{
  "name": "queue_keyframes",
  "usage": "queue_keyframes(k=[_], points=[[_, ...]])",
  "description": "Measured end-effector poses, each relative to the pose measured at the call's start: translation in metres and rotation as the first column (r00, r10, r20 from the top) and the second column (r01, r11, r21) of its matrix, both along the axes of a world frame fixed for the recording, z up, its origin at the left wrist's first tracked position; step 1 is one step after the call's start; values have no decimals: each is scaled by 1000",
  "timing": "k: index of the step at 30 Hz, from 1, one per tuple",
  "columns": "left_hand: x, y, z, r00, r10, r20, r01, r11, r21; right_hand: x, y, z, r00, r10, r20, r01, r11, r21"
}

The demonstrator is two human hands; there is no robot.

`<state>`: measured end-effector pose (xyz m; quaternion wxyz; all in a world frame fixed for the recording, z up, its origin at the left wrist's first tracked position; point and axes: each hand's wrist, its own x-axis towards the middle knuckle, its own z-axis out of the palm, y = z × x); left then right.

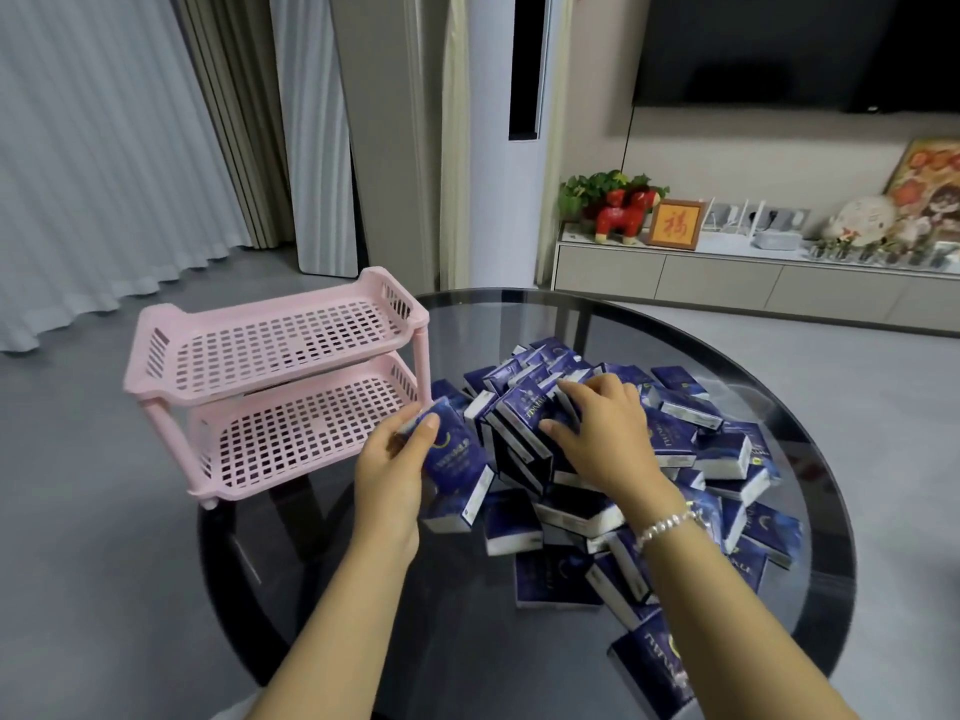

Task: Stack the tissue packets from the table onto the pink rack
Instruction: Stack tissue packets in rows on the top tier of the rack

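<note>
Tissue packets (613,459): dozens; rack (270,387) tiers: two

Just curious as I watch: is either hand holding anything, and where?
The left hand grips one blue tissue packet by its upper end. The right hand clasps a packet atop the pile.

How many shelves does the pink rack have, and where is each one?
2. The upper shelf and the lower shelf directly beneath it, both without packets, on the glass table's left edge.
</note>
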<state>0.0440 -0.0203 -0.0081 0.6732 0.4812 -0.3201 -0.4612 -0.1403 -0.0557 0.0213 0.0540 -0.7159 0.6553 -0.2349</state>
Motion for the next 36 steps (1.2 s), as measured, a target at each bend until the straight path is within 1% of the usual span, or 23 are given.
queue_keyframes(k=[5, 8, 13, 15, 17, 18, 20, 22, 24, 26, 27, 29, 31, 34, 36], points=[[4, -4, -3, 999, -39, -10, 39, 999, 17, 7, -13, 3, 981, 88, -173, -65, 989, 134], [5, -6, -2, 998, -55, -28, 56, 998, 30, 11, -15, 1, 980, 97, -174, -77, 990, 121], [9, -4, -1, 999, -43, 23, 42, 996, 73, 20, -9, 0, 991, 132, -4, -132, 988, 78], [12, -2, 1, 998, -37, 57, 32, 996, 87, 21, -4, 4, 981, 153, 123, -162, 985, 66], [16, 0, 3, 997, -44, 71, 35, 993, 116, 20, 1, 12, 942, 206, 265, -226, 973, 48], [18, 1, 3, 996, -53, 74, 43, 990, 131, 21, 3, 17, 921, 248, 300, -269, 963, 31], [20, 3, 6, 994, -77, 77, 65, 986, 151, 22, 5, 25, 890, 334, 312, -354, 935, 10], [20, 6, 10, 991, -118, 59, 106, 980, 170, 24, 6, 30, 853, 385, 352, -426, 903, 45], [21, 9, 11, 986, -166, 30, 157, 969, 188, 28, 6, 32, 828, 399, 393, -472, 876, 104], [23, 12, 11, 968, -251, 23, 242, 952, 188, 35, 3, 32, 825, 384, 415, -473, 871, 132], [25, 13, 11, 951, -309, 14, 302, 937, 174, 39, 2, 32, 819, 382, 429, -469, 876, 114], [27, 16, 12, 899, -439, 3, 435, 892, 128, 48, -1, 31, 796, 391, 461, -459, 887, 40], [28, 19, 14, 858, -513, 8, 511, 856, 76, 59, -3, 29, 772, 404, 491, -448, 894, -30], [31, 17, 12, 881, -473, 7, 472, 880, 50, 75, -7, 16, 708, 379, 596, -415, 906, -83], [34, 15, 11, 908, -418, -26, 419, 906, 55, 84, -10, 8, 683, 372, 629, -409, 908, -92]])
